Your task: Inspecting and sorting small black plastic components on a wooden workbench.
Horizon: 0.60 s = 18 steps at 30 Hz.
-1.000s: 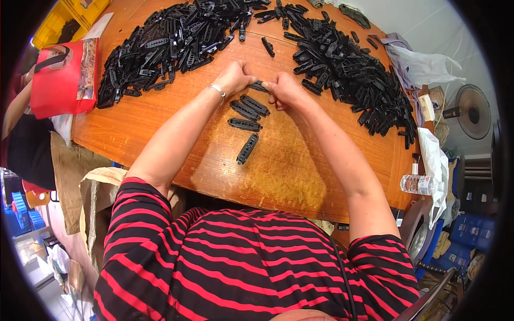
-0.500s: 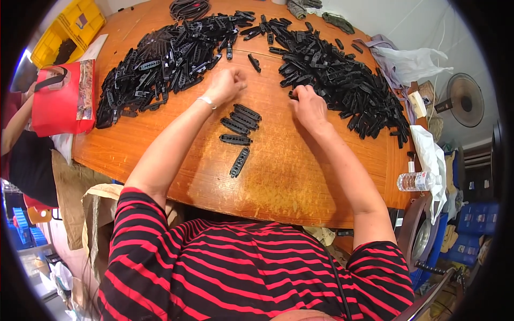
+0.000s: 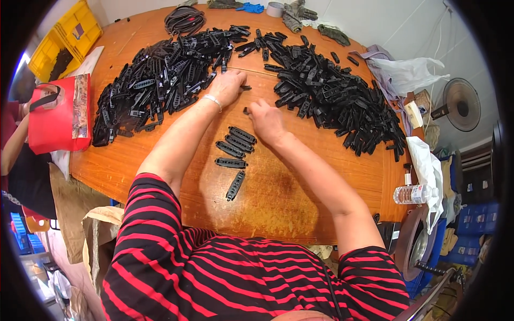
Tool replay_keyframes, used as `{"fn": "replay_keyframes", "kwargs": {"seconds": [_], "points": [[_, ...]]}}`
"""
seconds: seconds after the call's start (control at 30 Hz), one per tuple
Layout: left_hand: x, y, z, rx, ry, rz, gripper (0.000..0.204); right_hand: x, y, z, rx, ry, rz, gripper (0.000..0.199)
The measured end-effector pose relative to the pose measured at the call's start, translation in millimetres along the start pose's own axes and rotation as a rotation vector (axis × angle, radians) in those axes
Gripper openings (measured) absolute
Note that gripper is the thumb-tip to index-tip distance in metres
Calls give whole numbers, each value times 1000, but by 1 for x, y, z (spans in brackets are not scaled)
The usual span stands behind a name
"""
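My left hand (image 3: 227, 86) is closed at the inner edge of the left heap, its fingers on a black plastic piece (image 3: 246, 88) whose end pokes out to the right. Just nearer and to the right, my right hand (image 3: 266, 121) pinches another small black plastic piece (image 3: 246, 111), mostly covered by the fingers. Between my forearms lie several long, slotted black plastic pieces (image 3: 231, 163), loosely lined up, the nearest one set at a slant. A large left heap (image 3: 160, 80) of slotted black pieces and a right heap (image 3: 332, 88) of narrower black pieces flank my hands.
The round-edged wooden table (image 3: 300, 198) bears everything. A coiled cable (image 3: 184, 20), a tape roll (image 3: 274, 9) and gloves (image 3: 333, 35) sit at the far edge. On the left are a red bag (image 3: 59, 117) and yellow crates (image 3: 77, 27); on the right, a plastic bottle (image 3: 412, 194) and a fan (image 3: 461, 104).
My right hand has come from the right heap to the middle, carrying a small black piece. The left hand has taken hold of the loose black piece. The view has shifted slightly.
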<state>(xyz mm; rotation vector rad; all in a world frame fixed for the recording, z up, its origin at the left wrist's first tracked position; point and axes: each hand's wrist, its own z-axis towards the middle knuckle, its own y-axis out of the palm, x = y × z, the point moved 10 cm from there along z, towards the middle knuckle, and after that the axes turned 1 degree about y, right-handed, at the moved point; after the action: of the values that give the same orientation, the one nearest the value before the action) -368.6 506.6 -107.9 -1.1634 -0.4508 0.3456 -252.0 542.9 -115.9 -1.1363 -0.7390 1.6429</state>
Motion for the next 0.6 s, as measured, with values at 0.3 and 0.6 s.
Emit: {"fn": "replay_keyframes", "kwargs": {"seconds": [0.3,0.6], "points": [[-23,-15,-41,-160,-322,-667,14,8,-33,20,229,109,245,19],[0,-4,-53,-172,-454,-1070,17,34,2,-3,-158,566,872,17]]}}
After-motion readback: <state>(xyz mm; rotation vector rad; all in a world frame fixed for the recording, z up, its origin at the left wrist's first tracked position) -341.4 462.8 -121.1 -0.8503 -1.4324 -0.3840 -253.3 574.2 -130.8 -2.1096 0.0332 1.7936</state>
